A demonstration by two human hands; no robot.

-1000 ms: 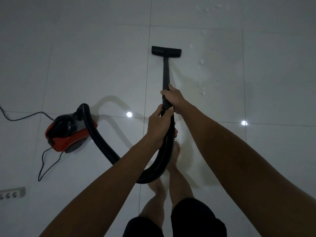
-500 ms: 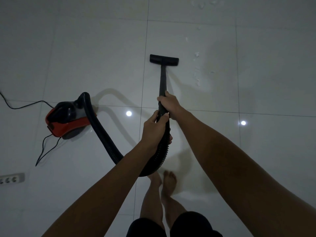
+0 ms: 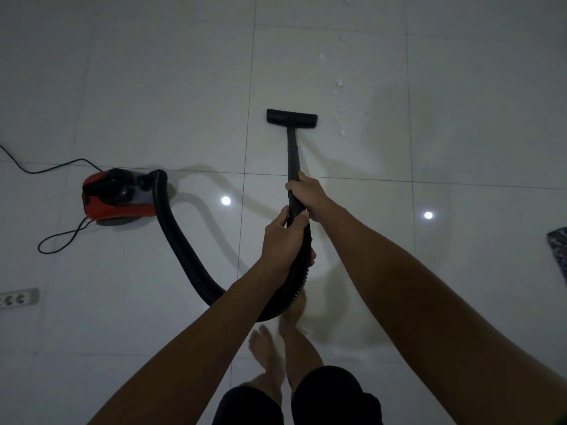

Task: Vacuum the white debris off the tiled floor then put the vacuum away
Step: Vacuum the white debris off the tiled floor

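Hands sit one behind the other on the vacuum's black wand (image 3: 293,154): the left hand (image 3: 283,237) wraps the ribbed hose (image 3: 181,250) end nearer the body, and the right hand (image 3: 306,194) grips the tube just ahead of it, fingers curled fully round. To do this stroke well, I judge the wand should swing right so the nozzle head (image 3: 291,119), flat on the floor (image 3: 153,87), passes over the white debris (image 3: 341,130) lying just beside its right end and trailing away toward the floor's far edge, with slow overlapping passes and the hose kept slack. The red vacuum body (image 3: 118,199) rests well to the left, its cord (image 3: 61,240) looping beside it. Dim light makes the white scraps hard to pick out on pale tile; more specks at the far edge are cut off. A power strip (image 3: 18,298) at the left edge and a patterned item (image 3: 558,243) at the right edge are only partly visible.
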